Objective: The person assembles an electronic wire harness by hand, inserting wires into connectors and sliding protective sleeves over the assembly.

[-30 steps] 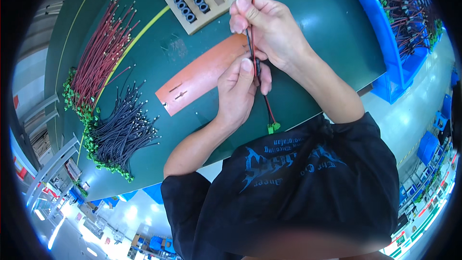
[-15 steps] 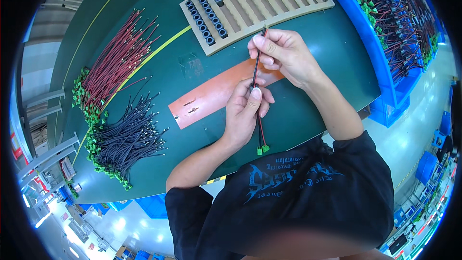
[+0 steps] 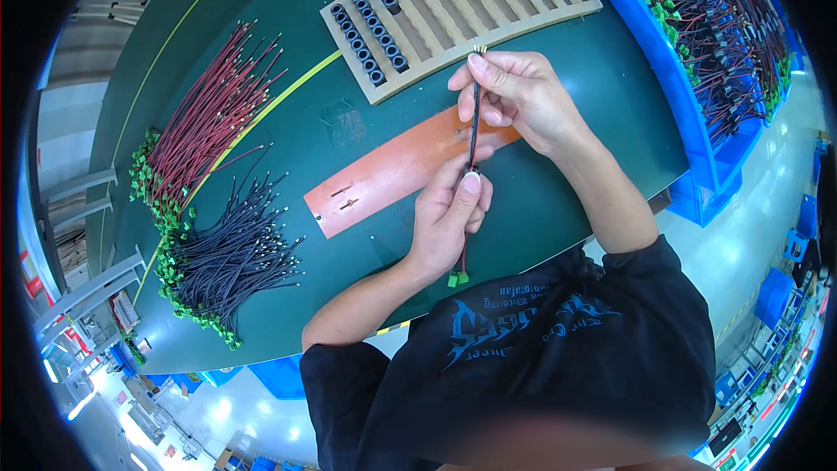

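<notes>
A thin bundle of black and red wires [image 3: 475,126] runs upright between my hands. Near its upper bare ends, my right hand [image 3: 523,96] pinches it between thumb and fingertips. Lower down, my left hand [image 3: 449,218] is closed around the same bundle, thumb on top; a small dark ring seems to sit at its thumb tip, mostly hidden. Green connectors [image 3: 458,279] hang from the wires below my left hand. Behind the hands, an orange strip [image 3: 375,183] with small slots lies on the green table [image 3: 349,126].
A tan slotted tray [image 3: 418,65] stands beyond my hands, with black rings [image 3: 377,30] in its left slots. At left lie piles of red wires [image 3: 214,105] and black wires [image 3: 240,249] with green connectors. A blue bin [image 3: 649,61] of wire assemblies is at right.
My left hand has slid a little down the bundle, away from my right hand. The hanging green connectors have shifted left and slightly nearer to me.
</notes>
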Tool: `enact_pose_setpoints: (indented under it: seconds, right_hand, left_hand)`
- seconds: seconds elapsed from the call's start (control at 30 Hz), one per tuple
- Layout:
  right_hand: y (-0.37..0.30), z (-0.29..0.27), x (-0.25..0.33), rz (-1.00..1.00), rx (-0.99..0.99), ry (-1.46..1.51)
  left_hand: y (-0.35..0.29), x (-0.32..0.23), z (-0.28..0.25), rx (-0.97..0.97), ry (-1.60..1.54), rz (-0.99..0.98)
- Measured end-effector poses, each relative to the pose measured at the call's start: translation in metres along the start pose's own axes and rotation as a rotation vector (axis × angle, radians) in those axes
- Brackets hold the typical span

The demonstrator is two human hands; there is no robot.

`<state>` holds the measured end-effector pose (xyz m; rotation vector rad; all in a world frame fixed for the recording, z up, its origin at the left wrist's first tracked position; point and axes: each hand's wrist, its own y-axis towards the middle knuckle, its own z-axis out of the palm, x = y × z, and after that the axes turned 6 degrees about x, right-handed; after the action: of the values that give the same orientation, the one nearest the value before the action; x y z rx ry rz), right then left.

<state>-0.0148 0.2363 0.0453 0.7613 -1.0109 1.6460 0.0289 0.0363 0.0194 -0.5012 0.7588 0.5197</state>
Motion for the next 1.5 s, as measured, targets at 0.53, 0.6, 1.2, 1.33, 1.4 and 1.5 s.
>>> enact_pose_setpoints:
  seconds: [0.53,0.6,1.2,1.33,1.4,1.5]
  right_hand:
    - [-0.002,-0.001,-0.012,-0.376,-0.168,-0.912]
    - [0.003,0.005,-0.017,-0.32,-0.16,-0.735]
    - [0.001,0.001,-0.01,-0.064,-0.005,-0.255]
    - [0.0,0.001,-0.005,-0.033,0.033,-0.059]
    - [0.0,-0.001,-0.005,-0.036,0.032,-0.029]
    - [0.002,-0.006,-0.009,-0.051,0.019,0.052]
  left_hand:
    - [-0.003,0.0,0.009,-0.064,0.28,-0.006]
    - [-0.001,0.007,0.011,-0.077,0.229,-0.007]
    - [-0.007,0.021,0.004,0.041,0.048,0.007]
    - [-0.004,0.02,0.004,0.039,0.058,0.044]
    - [-0.003,0.021,0.003,0.019,0.06,0.083]
    - [-0.001,0.023,-0.001,0.025,0.017,0.079]
